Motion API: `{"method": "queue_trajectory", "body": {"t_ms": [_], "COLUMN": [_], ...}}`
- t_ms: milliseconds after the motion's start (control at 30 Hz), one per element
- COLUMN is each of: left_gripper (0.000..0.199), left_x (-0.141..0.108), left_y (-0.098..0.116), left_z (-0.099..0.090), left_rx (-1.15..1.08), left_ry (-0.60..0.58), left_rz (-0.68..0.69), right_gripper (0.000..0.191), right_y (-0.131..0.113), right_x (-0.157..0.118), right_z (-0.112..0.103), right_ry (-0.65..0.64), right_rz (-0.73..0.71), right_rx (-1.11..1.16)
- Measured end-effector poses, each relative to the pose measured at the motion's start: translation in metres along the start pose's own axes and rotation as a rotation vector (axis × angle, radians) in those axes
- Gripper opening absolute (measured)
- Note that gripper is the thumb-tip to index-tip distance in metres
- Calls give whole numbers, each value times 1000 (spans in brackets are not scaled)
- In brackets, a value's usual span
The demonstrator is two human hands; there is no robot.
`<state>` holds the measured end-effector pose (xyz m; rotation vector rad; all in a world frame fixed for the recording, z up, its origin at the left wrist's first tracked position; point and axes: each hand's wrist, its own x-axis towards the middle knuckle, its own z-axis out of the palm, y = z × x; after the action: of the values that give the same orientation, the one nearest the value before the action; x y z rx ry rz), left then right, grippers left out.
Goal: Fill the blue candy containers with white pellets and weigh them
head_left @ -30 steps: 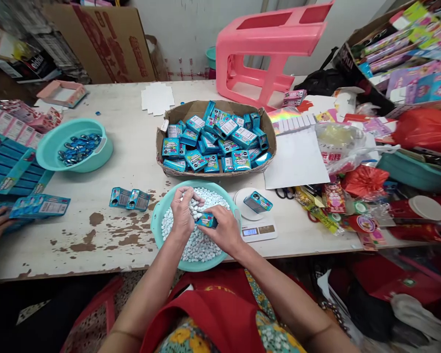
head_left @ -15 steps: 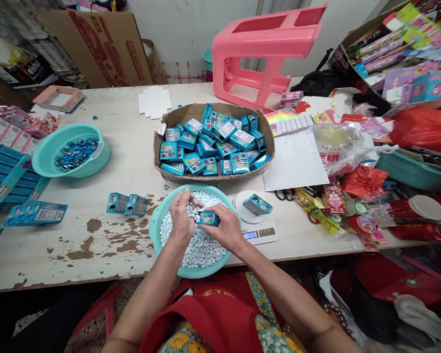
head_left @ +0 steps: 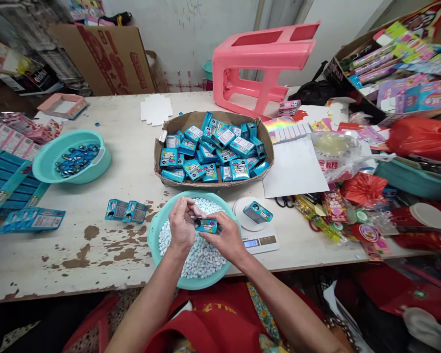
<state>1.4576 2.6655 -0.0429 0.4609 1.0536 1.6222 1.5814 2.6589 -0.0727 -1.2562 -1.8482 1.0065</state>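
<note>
Worn white paint shows brown patches on the bench [head_left: 127, 264], where a basin [head_left: 154, 242] of white pieces [head_left: 205, 255] sits at the near edge, directly under both hands, probably so that anything dropped falls back in. Over it, the right hand [head_left: 228, 238] grips a small blue box [head_left: 207, 225] from the side, thumb below and fingers above, opened only as far as the box's narrow body; that grip leaves the other end facing the left hand [head_left: 182, 228]. The left hand is half closed, palm cupped and fingers curled, its fingertips right by that end of the box; whether it has pieces inside, or touches the box, I cannot tell. Just beside the basin, on the right hand's side, is a scale [head_left: 269, 241], its round plate bearing another box [head_left: 257, 212], likely kept within easy reach. Beyond the basin, a carton [head_left: 160, 171] holds a heap of similar boxes, its low walls seeming to keep them together. Two more packs [head_left: 126, 211] stand side by side to the left, well apart from the scale.
</note>
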Motion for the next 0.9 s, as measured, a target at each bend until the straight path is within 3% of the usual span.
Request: {"method": "queue_trajectory", "body": {"t_ms": [100, 167, 267, 367, 467, 567, 667, 733, 833, 900], "left_gripper": [28, 30, 32, 27, 31, 35, 29, 24, 21, 22], "left_x": [1, 10, 34, 56, 58, 45, 30, 24, 22, 21], "left_y": [6, 3, -20, -60, -96, -108, -103, -98, -92, -86], "left_z": [-4, -16, -43, -63, -61, -52, -57, -68, -85, -88], "left_rx": [3, 71, 503, 1080, 1427, 1635, 1727, 1727, 1553, 1292], "left_ry": [-39, -4, 17, -139, -284, -382, -457, -426, -221, -57], "left_rz": [-7, 26, 100, 162, 234, 207, 185, 165, 112, 19], "right_gripper": [34, 34, 35, 34, 34, 34, 33, 32, 30, 30], "right_y": [0, 2, 5, 5, 1, -3, -2, 1, 7, 11], "right_x": [-4, -9, -22, -35, -41, -40, -35, -30, -25, -24], "right_z": [-6, -15, -34, -50, -61, -64, -60, -54, -45, -40], "right_ry": [24, 53, 92, 120, 134, 185, 208, 186, 160, 158], "right_rz": [3, 13, 29, 26, 24, 15, 4, 0, -11, -13], "right_rx": [47, 93, 149, 149, 131, 122, 95, 71, 38, 17]}}
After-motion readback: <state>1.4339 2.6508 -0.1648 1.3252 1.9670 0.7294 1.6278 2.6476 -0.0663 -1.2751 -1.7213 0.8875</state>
